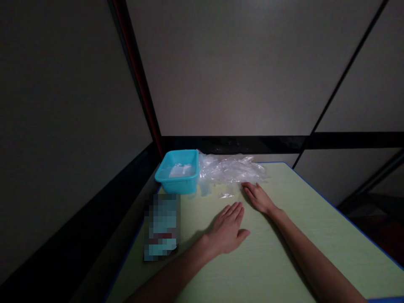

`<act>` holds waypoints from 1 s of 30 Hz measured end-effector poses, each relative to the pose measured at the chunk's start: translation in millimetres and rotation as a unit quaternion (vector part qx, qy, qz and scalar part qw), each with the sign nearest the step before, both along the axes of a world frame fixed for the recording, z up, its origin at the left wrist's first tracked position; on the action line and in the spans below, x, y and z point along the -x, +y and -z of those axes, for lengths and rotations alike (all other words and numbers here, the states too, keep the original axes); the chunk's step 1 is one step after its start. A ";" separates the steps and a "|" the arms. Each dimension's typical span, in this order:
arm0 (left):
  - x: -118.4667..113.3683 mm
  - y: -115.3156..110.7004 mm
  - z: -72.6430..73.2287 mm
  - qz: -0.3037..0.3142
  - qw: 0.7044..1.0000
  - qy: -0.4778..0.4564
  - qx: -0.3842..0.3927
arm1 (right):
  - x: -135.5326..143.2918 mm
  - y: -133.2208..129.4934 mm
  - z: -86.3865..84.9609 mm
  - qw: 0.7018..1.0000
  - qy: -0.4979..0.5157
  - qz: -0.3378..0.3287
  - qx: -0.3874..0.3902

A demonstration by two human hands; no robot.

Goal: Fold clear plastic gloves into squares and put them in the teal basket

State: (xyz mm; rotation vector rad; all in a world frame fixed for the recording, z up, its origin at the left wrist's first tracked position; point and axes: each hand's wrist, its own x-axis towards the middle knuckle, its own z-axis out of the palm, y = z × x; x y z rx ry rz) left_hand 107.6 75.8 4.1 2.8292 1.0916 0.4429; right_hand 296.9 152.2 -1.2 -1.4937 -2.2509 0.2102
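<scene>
My left hand [227,229] hovers over or lies on the table, palm down, with its fingers stretched out and the thumb apart; it holds nothing. Farther forward and to the right, my right hand [258,198] rests beside the near edge of a heap of clear plastic bags [232,167]. Its fingers look loosely extended, and nothing shows in them. A small clear plastic piece [226,195] lies flat just left of the right fingertips. At the back left stands a turquoise basin [180,185] with whitish, clear-wrapped items [182,170] inside.
The pale green table [265,261] has a blue edge. A pixelated, blurred-out object [162,227] lies at its left side, near my left forearm. Dark-trimmed panel walls [233,84] rise behind and to the left.
</scene>
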 end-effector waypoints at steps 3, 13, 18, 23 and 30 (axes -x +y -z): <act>7.8 -11.6 -4.6 0.010 1.000 0.007 0.005 | -1.3 0.8 0.3 1.000 0.003 0.001 0.000; 18.6 -32.2 -7.6 0.069 0.994 -0.082 -0.035 | -9.5 2.8 -2.6 1.000 0.001 0.018 -0.004; 17.5 -39.8 -6.0 0.074 0.971 -0.204 -0.104 | -12.8 0.8 -6.0 1.000 -0.012 0.025 -0.003; 16.0 -40.9 -10.8 0.045 0.987 -0.152 -0.029 | -9.7 1.3 -5.6 1.000 -0.022 0.002 -0.004; 19.8 -35.2 -7.2 0.082 0.995 0.008 0.064 | -11.3 0.0 -7.2 1.000 -0.030 -0.004 -0.003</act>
